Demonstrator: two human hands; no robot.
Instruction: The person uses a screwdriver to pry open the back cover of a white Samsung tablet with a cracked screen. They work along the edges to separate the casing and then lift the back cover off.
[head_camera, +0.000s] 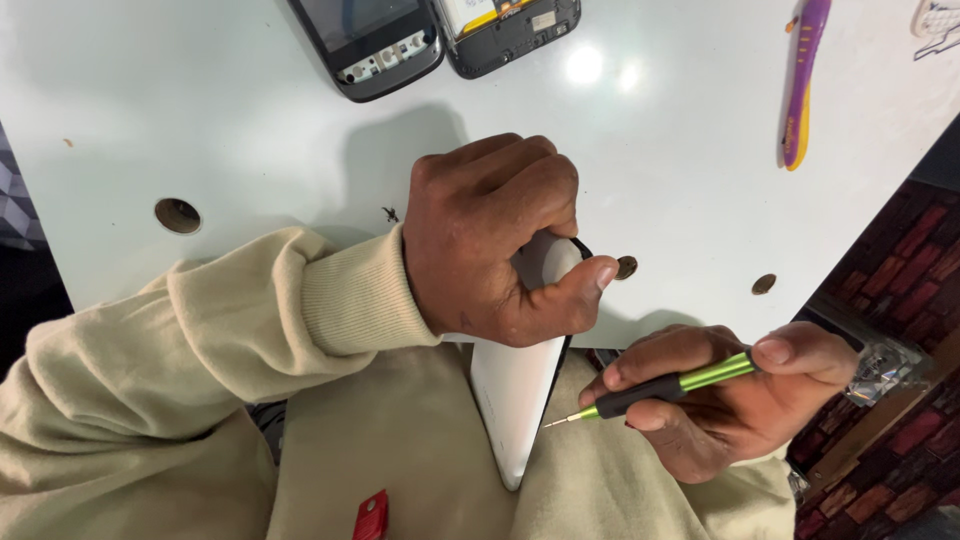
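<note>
My left hand (495, 240) gripped a white tablet (520, 385) upright at the worktop's (250, 120) near edge, my right hand (725, 400) pinched a green-black screwdriver (660, 388), tip beside its rim.

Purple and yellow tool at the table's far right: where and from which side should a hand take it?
Grip the purple and yellow tool around its mid-shaft, coming from above. It lies flat and lengthwise on the white table, slim and slightly curved, with bare surface on both long sides for fingers.
</note>
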